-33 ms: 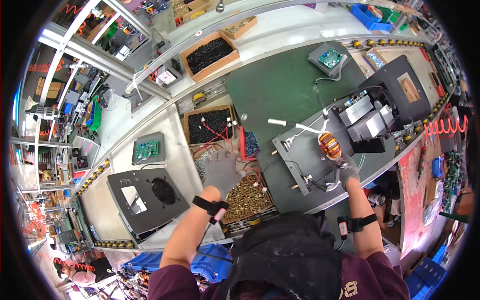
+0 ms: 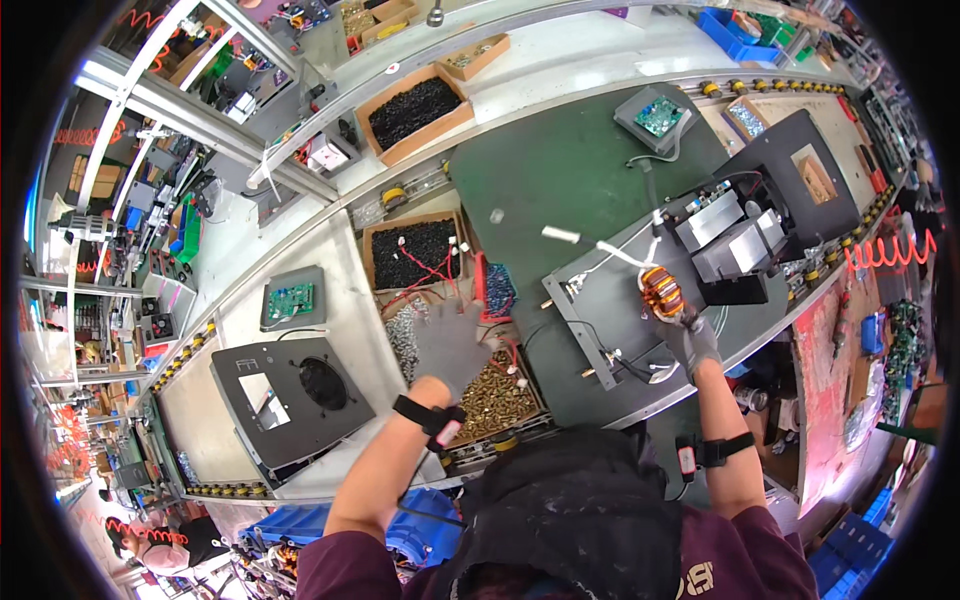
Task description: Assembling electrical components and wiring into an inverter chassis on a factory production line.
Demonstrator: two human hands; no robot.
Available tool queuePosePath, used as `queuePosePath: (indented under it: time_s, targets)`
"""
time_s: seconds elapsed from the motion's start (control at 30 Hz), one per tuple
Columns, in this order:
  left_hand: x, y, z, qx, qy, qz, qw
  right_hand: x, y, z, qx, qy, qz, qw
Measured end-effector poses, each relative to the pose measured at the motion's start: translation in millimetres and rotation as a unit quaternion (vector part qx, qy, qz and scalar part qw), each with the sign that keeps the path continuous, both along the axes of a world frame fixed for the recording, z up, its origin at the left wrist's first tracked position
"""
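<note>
My left hand (image 2: 452, 348), in a grey glove, reaches over the parts bins with its fingers spread. Silver screws (image 2: 402, 332) lie beside it, and a bin of brass-coloured fasteners (image 2: 495, 400) is partly under it. Red wires with white connectors (image 2: 428, 262) lie just beyond the fingers. My right hand (image 2: 692, 342), also gloved, grips a copper-wound toroidal coil (image 2: 661, 291) above a dark metal chassis (image 2: 625, 300). White-sleeved leads (image 2: 615, 252) stick out from the coil. Metal heat sinks (image 2: 740, 245) stand on the chassis to the right.
A bin of black parts (image 2: 400, 268) and a red bin of small screws (image 2: 497, 288) adjoin the green mat (image 2: 540, 160). To the left lie a black panel with a fan (image 2: 290, 395) and a green circuit board (image 2: 292, 300). Another circuit board (image 2: 658, 116) sits at the back.
My left hand's fingers have spread and its wrist has shifted slightly right. The coil stays in my right hand, while its white lead end has moved a little.
</note>
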State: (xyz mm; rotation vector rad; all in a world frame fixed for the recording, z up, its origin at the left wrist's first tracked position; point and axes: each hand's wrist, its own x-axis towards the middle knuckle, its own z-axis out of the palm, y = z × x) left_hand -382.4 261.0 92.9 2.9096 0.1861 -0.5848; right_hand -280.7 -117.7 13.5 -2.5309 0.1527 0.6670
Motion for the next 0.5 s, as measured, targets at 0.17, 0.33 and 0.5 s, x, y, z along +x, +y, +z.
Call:
queuePosePath:
  time_s: [0.17,0.33,0.5]
  targets:
    - [11,-101,-8,-0.092,-0.085,-0.02,0.992,-10,-65,54,0.065,-0.07,-0.026,0.995]
    - [46,-179,-1,-0.08,-0.252,-0.058,0.963,1,-182,59,0.119,-0.124,-0.14,0.975]
    - [103,-255,-1,-0.177,-0.141,-0.003,0.974,66,-268,32,0.099,-0.25,-0.144,0.952]
